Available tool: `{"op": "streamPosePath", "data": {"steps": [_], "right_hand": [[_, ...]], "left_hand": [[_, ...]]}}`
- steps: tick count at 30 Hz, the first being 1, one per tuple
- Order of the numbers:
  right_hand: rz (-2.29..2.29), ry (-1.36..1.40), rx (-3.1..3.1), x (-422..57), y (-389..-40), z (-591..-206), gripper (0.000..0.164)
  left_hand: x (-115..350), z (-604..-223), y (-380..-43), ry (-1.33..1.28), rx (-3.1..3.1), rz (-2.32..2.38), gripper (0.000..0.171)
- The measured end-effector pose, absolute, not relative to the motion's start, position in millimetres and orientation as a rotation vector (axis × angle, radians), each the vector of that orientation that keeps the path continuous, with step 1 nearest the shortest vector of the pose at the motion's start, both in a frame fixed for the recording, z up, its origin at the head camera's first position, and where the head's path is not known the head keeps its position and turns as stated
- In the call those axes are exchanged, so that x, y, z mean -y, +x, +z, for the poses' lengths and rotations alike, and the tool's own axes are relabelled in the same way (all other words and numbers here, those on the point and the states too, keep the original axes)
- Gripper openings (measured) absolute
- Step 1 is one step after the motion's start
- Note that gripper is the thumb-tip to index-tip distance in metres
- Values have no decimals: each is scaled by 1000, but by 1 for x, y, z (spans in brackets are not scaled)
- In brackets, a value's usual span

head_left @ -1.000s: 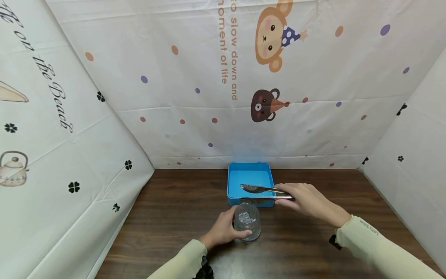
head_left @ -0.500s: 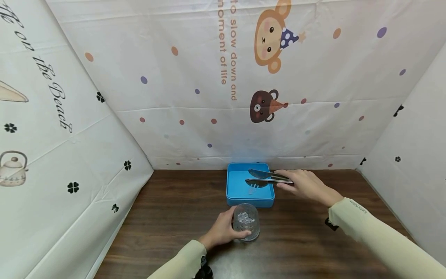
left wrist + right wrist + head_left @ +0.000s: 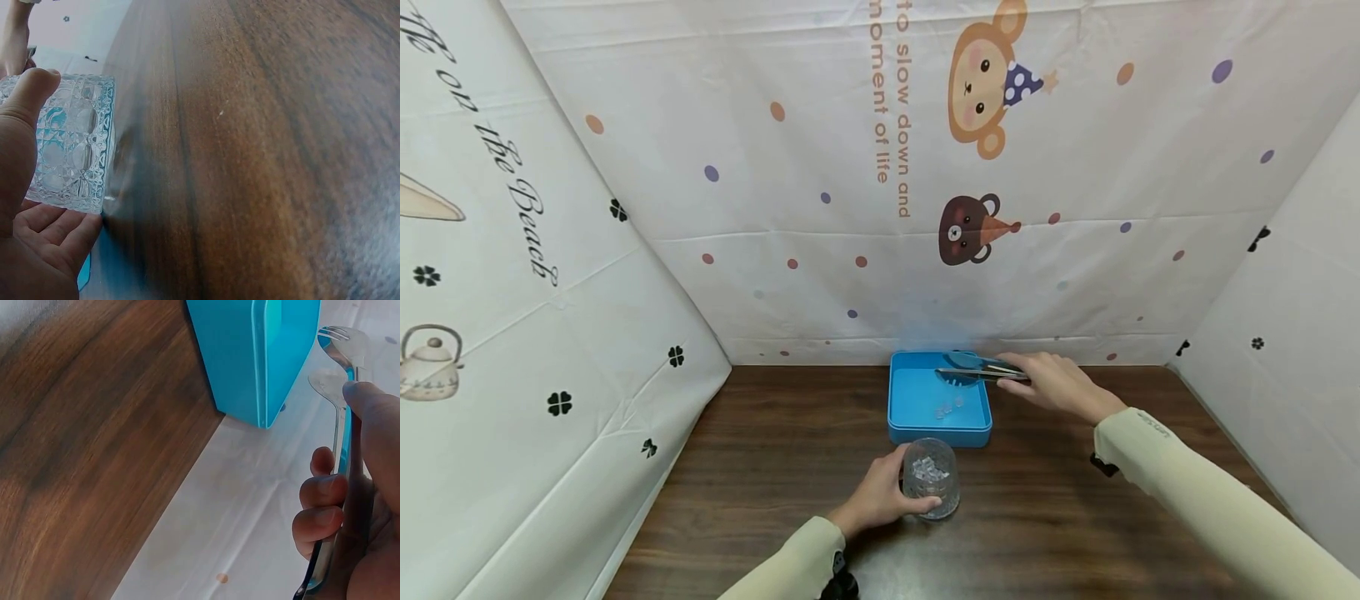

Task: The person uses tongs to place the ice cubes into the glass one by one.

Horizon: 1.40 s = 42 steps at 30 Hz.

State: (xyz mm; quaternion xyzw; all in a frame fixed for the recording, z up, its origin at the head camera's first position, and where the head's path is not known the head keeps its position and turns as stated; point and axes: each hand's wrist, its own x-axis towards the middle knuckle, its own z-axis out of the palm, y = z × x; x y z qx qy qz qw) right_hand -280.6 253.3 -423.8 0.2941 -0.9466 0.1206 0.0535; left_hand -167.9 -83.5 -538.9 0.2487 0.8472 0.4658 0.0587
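My left hand [image 3: 880, 493] grips a clear patterned glass [image 3: 951, 493] standing on the table, its thumb on the near side. Clear, ice-like pieces [image 3: 929, 469] lie inside the glass. In the left wrist view, thumb and fingers are on opposite sides of the faceted glass [image 3: 72, 144]. Metal serving tongs [image 3: 981, 374] are in my right hand [image 3: 1060, 385], their ends over the back right of a blue box [image 3: 914, 396]. One end is fork-shaped, the other spoon-like, as the right wrist view shows the tongs [image 3: 337, 347]. Several small clear pieces [image 3: 948, 408] lie on the box floor.
The dark wooden table [image 3: 775, 450] carries the blue box at its back edge, just beyond the glass. A printed white cloth [image 3: 820, 292] hangs behind, with more white cloth along the left [image 3: 587, 417] and right sides.
The tongs have moved from above the glass and the box's front to the back right of the box. Clear pieces now show on the box floor. My left hand and the glass stay put.
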Motion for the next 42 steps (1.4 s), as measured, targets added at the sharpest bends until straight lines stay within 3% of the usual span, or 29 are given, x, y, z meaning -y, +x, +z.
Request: {"op": "streamPosePath", "data": {"steps": [23, 31, 42], "right_hand": [[182, 892, 2960, -225, -289, -413, 46], [112, 859, 3041, -212, -286, -415, 23], [168, 826, 3102, -210, -282, -421, 19]], "left_hand": [[84, -536, -168, 754, -2581, 1397, 78], [84, -536, -167, 754, -2579, 1394, 77], [84, -537, -167, 741, -2566, 1399, 77]]}}
